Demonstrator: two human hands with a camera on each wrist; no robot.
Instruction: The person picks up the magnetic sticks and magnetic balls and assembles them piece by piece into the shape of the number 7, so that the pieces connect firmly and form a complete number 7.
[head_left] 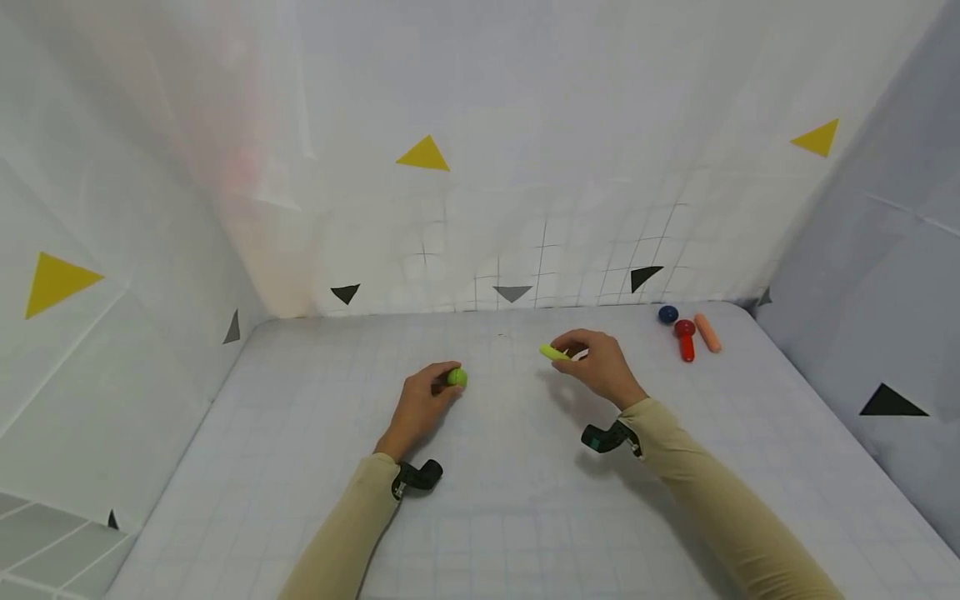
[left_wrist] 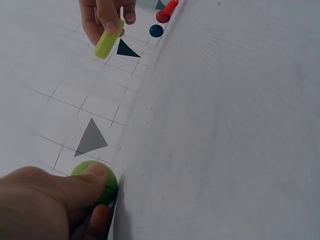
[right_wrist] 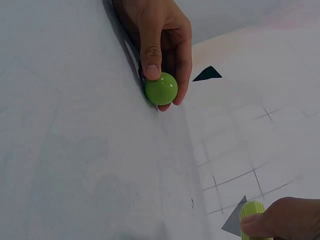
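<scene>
Head view: a green ball [head_left: 458, 377] is in the left hand [head_left: 422, 406], a yellow-green stick [head_left: 552, 352] in the right hand [head_left: 597, 367].
The left hand pinches the green ball narrowly with thumb and fingers, close to the white table [head_left: 495, 475]; if they touch, I cannot tell. To the right of the green ball, well apart, the right hand pinches the yellow-green stick. Farther right of the green ball lie a blue ball [head_left: 668, 314], a red ball [head_left: 684, 328], a red stick [head_left: 687, 350] and an orange stick [head_left: 707, 332].
</scene>
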